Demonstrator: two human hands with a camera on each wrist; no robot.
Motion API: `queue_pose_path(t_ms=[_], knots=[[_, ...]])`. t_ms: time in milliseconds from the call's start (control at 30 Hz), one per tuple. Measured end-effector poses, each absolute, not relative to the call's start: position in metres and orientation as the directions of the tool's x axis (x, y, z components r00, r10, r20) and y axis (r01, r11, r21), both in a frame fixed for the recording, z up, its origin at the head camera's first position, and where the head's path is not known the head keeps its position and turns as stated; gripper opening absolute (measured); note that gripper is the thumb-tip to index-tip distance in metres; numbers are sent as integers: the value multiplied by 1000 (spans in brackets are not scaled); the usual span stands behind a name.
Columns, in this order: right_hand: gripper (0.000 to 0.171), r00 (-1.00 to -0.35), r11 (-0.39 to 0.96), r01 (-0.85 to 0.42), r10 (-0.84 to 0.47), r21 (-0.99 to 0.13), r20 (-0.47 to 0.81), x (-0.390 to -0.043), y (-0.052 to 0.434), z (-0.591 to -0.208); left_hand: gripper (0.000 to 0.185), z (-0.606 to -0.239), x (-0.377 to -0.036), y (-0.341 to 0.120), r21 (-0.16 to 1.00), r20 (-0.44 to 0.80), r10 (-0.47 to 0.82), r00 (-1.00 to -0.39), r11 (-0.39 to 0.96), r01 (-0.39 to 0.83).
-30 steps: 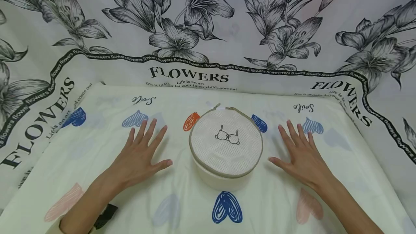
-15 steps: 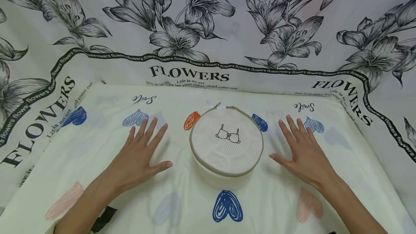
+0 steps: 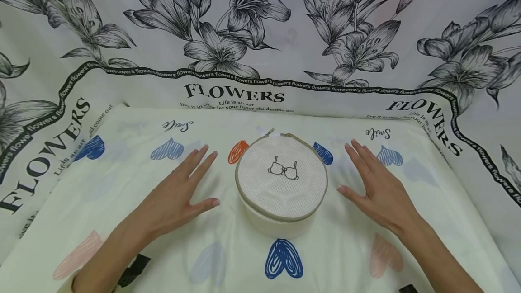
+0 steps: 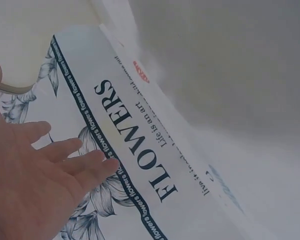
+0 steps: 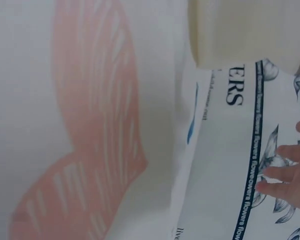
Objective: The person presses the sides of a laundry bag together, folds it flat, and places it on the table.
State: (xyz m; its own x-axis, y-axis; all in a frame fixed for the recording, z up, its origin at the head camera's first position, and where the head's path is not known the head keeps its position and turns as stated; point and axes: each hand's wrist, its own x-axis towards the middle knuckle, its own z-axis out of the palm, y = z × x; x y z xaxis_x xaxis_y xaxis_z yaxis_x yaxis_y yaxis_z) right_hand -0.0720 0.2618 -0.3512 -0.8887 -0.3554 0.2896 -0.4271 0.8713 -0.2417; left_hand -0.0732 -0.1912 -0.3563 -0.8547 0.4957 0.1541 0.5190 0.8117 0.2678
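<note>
A round mesh laundry bag (image 3: 281, 183), zipped and printed with a bra outline, stands at the middle of the worktop (image 3: 122, 184), nearer its far edge than its near one. The left hand (image 3: 172, 198) and right hand (image 3: 376, 189) flank it, fingers straight and spread, holding nothing and apart from the bag. The bag looks soft-walled, so a squeeze from both sides could buckle it. The loose heart-print cloth (image 3: 228, 261) beneath could bunch or slide under a sideways push.
</note>
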Motion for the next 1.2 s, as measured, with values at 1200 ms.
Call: queue_pose_path(t_ms=[1200], knots=[[68, -894, 730, -442, -405, -521, 191, -72, 217, -327, 81, -336, -70, -148, 434, 255, 543, -800, 675, 597]])
